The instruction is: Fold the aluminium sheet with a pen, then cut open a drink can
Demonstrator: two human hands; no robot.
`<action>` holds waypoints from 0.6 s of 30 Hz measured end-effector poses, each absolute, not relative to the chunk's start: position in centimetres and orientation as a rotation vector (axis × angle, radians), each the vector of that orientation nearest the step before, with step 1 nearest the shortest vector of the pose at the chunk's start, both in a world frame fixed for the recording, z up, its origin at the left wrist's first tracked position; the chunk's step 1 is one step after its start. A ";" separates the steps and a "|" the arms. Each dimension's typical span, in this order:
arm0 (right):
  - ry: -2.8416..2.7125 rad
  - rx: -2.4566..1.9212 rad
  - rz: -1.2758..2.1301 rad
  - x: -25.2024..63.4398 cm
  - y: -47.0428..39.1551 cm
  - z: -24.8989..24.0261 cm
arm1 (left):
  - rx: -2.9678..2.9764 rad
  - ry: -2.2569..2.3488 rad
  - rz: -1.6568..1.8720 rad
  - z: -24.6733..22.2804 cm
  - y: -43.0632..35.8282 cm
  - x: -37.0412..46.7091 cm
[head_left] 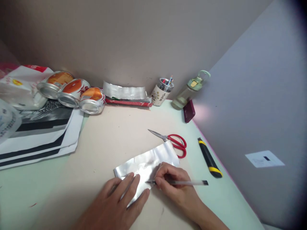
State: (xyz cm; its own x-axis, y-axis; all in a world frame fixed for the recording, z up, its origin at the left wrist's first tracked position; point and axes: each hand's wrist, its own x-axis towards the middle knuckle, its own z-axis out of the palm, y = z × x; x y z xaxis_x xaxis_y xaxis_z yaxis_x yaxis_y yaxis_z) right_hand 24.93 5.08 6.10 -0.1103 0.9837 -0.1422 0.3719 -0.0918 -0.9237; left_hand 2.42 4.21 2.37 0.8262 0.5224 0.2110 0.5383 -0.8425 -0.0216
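Observation:
A piece of shiny silver sheet lies aslant on the beige board. My left hand rests on its lower left part, fingers spread and pressing it flat. In my right hand is a pen, pinched between thumb and fingers, its dark tip at the sheet's surface near the middle. Red-handled scissors lie just beyond the sheet, their blades pointing to the upper left.
Several cans and a plastic bag stand at the back left above printed papers. Behind are cut metal strips, a pen holder and a bottle. A black-yellow cutter lies at right.

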 end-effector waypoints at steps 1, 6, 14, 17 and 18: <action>-1.538 -1.508 1.195 24.8 5.0 6.1 | -2.921 -0.852 -0.315 2.3 4.3 2.4; -1.633 -1.471 1.142 24.7 4.9 6.0 | -2.898 -0.800 -0.332 1.8 4.6 2.0; -1.608 -1.449 1.174 24.8 5.1 5.7 | -2.902 -0.765 -0.399 1.9 5.0 1.9; -1.624 -1.450 1.176 24.9 5.0 5.6 | -2.913 -0.774 -0.413 2.0 4.9 2.0; -1.632 -1.447 1.174 24.9 5.0 5.7 | -2.915 -0.780 -0.416 1.9 4.9 2.0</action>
State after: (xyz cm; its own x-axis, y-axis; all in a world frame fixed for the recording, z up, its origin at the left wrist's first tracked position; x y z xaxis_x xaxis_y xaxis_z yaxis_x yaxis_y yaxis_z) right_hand 24.89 4.97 5.66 -0.1770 0.9803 -0.0881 0.3954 -0.0112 -0.9184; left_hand 1.98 4.87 1.93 0.8319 0.4760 0.2853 0.5021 -0.8646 -0.0213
